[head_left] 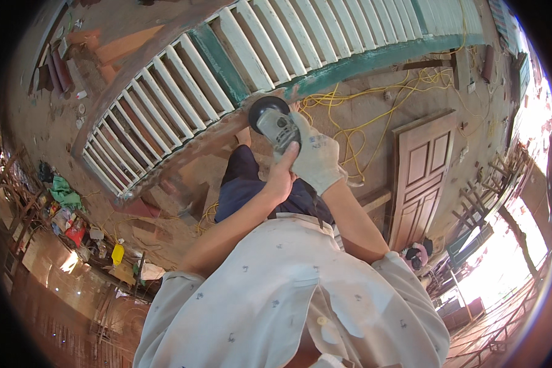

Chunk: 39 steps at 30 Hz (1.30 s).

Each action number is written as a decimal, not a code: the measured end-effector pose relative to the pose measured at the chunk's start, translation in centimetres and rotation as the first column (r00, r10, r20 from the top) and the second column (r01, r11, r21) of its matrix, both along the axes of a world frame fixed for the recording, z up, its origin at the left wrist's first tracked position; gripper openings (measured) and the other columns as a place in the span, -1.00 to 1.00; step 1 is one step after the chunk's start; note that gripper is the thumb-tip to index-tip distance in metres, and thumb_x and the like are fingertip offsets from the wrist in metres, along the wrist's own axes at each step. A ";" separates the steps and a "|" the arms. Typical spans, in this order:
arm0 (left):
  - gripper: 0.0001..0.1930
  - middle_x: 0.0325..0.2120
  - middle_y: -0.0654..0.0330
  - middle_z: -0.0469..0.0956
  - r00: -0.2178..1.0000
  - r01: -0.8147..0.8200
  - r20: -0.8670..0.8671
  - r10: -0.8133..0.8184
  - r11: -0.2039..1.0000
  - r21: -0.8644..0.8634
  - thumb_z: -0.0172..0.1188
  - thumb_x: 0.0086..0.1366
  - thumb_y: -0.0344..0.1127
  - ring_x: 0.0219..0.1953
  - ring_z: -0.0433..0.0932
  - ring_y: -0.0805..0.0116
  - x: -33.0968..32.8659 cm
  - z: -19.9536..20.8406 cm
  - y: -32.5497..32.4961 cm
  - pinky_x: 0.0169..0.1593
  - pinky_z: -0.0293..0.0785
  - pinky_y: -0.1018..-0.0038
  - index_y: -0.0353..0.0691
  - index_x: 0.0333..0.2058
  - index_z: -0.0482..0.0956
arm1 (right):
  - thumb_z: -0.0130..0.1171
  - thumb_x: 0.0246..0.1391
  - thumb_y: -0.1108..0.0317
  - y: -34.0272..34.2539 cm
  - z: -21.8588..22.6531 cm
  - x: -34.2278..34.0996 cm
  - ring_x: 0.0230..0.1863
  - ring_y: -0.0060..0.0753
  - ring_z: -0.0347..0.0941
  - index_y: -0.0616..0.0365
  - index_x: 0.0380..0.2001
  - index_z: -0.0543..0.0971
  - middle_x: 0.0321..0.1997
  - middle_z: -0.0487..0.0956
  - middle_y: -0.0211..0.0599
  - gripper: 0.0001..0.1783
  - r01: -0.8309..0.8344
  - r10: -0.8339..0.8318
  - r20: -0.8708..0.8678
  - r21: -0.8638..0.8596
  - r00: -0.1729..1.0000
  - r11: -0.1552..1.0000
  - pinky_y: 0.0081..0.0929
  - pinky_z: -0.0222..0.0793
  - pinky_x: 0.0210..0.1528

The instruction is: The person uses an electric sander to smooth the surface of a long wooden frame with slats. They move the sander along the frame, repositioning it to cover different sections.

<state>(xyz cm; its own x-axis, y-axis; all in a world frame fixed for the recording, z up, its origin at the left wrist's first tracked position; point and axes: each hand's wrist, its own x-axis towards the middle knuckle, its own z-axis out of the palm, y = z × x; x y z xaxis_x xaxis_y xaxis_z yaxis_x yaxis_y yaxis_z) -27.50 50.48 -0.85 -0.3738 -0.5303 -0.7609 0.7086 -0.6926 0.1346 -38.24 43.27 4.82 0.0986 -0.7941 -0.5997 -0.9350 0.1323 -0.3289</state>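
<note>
An angle grinder with a round black disc guard or pad is held out in front of me. My left hand, bare, is closed round its rear end. On the right side of its body, my right hand is closed in a white work glove; some fingers are hidden behind the tool. Just beyond lies a large louvred shutter with white slats and a frame of worn green paint and bare wood. The grinder's head overlaps the near rail of this frame; whether it touches I cannot tell.
A yellow cable lies tangled on the dusty floor to the right. Nearby is a brown panelled door. Green cloth and mixed clutter lie at the left, with a yellow container. Wooden sticks are heaped at the far right.
</note>
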 end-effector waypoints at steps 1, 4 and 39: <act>-0.56 0.07 0.29 0.65 1.000 0.002 -0.012 -0.002 1.000 -0.014 0.16 0.60 -0.01 0.05 0.66 0.47 0.2 -0.7 0.2 0.12 0.62 0.45 -0.12 0.27 0.49 | 0.29 0.11 0.03 -0.4 0.1 0.0 -0.03 0.02 0.73 -0.13 0.48 0.31 0.01 0.72 -0.04 -0.14 -0.007 0.007 -0.003 0.013 1.000 1.000 -0.07 0.58 -0.08; -0.57 0.04 0.30 0.66 1.000 -0.020 -0.013 0.019 1.000 -0.014 0.16 0.60 0.02 0.03 0.67 0.48 -1.8 -0.4 -1.2 0.10 0.62 0.46 -0.09 0.25 0.52 | 0.30 0.10 0.02 -1.1 -0.6 -1.7 -0.04 0.04 0.73 -0.13 0.45 0.34 -0.01 0.73 -0.04 -0.16 0.024 -0.024 -0.010 -0.011 1.000 1.000 -0.04 0.58 -0.08; -0.42 0.10 0.33 0.65 0.913 0.404 -0.029 -0.408 0.910 -0.089 0.22 0.49 0.24 0.10 0.64 0.45 -16.2 0.4 -11.9 0.17 0.54 0.32 -0.05 0.25 0.56 | 0.40 0.04 0.09 -6.6 -0.6 -16.6 -0.05 0.16 0.72 -0.19 0.38 0.43 -0.09 0.76 0.02 -0.21 0.279 -0.306 -0.065 -0.267 0.950 0.922 -0.02 0.59 0.00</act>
<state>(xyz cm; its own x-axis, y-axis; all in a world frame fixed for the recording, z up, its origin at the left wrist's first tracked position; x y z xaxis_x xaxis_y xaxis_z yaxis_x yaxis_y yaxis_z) -43.71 38.55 -0.45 -0.6030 -0.3834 -0.6996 0.3752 -0.9102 0.1754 -54.87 36.66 4.17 -0.2132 -0.9037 -0.3712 -0.8977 0.3312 -0.2905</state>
